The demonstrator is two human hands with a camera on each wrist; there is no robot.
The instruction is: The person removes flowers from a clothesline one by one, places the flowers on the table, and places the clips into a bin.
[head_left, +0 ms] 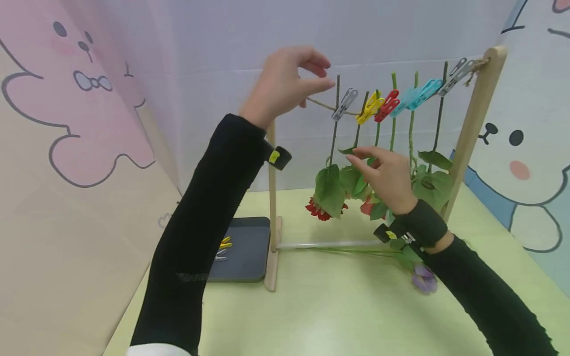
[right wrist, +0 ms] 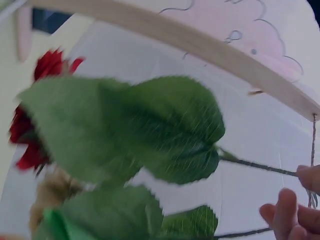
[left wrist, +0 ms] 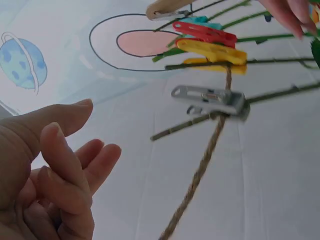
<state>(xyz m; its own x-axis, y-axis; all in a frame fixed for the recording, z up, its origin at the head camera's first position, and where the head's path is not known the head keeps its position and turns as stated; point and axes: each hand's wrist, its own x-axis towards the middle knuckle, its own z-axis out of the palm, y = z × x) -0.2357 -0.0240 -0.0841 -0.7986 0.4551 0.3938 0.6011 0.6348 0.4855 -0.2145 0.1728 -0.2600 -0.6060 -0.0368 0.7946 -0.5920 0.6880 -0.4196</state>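
Note:
A row of artificial flowers hangs upside down from a twine line (left wrist: pixel 195 180), each stem held by a clothespin. Leftmost is a red flower (head_left: pixel 318 210) with large green leaves (right wrist: pixel 170 130), under a grey clothespin (head_left: pixel 345 104). My left hand (head_left: pixel 291 81) is raised by the line, left of that clothespin, fingers loosely bent and holding nothing. Lower down, my right hand (head_left: pixel 385 175) is in front of the hanging stems, thumb and fingers apart, fingertips near a stem (right wrist: pixel 255 164). To the right sit yellow (head_left: pixel 370 107), red (head_left: pixel 387 105) and blue clothespins (head_left: pixel 425 94).
A wooden frame post (head_left: pixel 474 128) carries the line at the right; another post (head_left: pixel 272 188) stands behind my left forearm. A dark tray (head_left: pixel 245 249) with several clothespins is at the left. A purple flower (head_left: pixel 424 278) lies on the table (head_left: pixel 311 316) below my right wrist.

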